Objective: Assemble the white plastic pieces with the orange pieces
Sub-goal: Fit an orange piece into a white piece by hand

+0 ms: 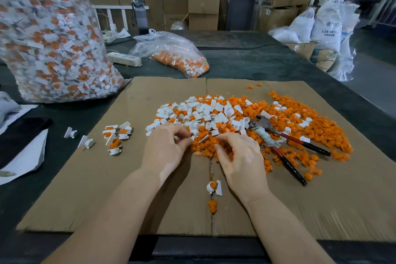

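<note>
A pile of loose white pieces (203, 113) and orange pieces (304, 126) lies on a cardboard sheet (90, 188). My left hand (169, 150) is at the pile's near edge with its fingers curled and the fingertips together. My right hand (240, 156) is beside it, fingers curled over orange pieces. A white piece (203, 138) lies tilted between the two hands. Whether either hand holds a piece is hidden by the fingers. Several assembled white-and-orange pieces (116, 135) sit in a group to the left. One more assembled piece (214, 187) lies by my right wrist.
Pliers with red and black handles (285, 146) lie on the pile's right side. A big clear bag of assembled pieces (47, 34) stands at the left, and a smaller bag of orange pieces (177, 55) lies behind the cardboard. A power strip (124, 59) lies between the two bags.
</note>
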